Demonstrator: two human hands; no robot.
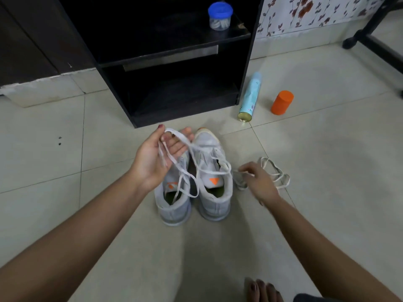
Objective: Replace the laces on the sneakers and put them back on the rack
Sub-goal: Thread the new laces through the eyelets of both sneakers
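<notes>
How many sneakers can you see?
2. The left sneaker stands on the floor, partly under the left hand. The right sneaker stands close beside it. The black rack has dark shelves, so others may be hidden.

Floor (65, 149): pale square tiles, thin dark grout lines. Black rack (248, 62) stood on it against the wall. Just in front of the rack, left sneaker (174, 205) and right sneaker (214, 192), grey-white, side by side, touching, toes towards the rack. Loose lace (281, 177) lay heaped just beside the right sneaker. Light-blue spray can (249, 99) lay on its side, touching the rack's right foot. Orange cylinder (282, 102) stood near the can. Bare foot (261, 290) rested at the bottom edge. Rack's upper shelf (174, 35) carried a blue-lidded clear jar (220, 17).
</notes>
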